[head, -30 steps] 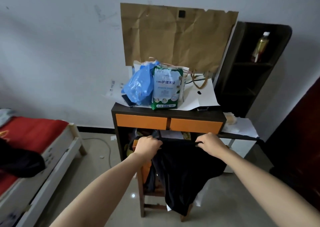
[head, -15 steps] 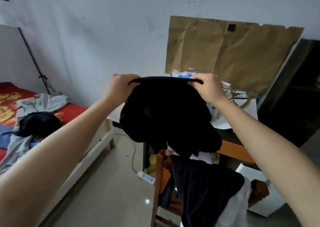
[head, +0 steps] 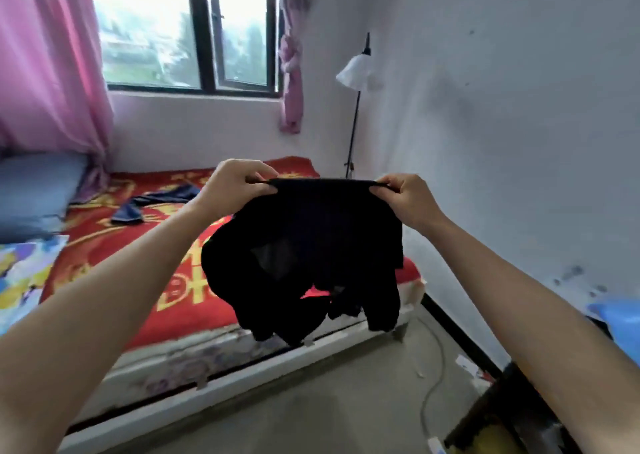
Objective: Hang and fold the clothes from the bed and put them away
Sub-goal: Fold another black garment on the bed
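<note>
A black garment hangs in front of me at chest height, its top edge stretched flat between both hands. My left hand pinches the left end of that edge and my right hand pinches the right end. The cloth droops in loose folds over the near corner of the bed, which has a red and gold cover. A dark blue piece of clothing lies crumpled on the bed further back.
A blue pillow and a colourful sheet lie at the bed's left. A floor lamp stands in the corner by the white wall. A cable trails across the grey floor; dark furniture stands at lower right.
My view has swung left from the desk and chair to the bed and window. Both hands have kept their grip on the black garment and carried it along.
</note>
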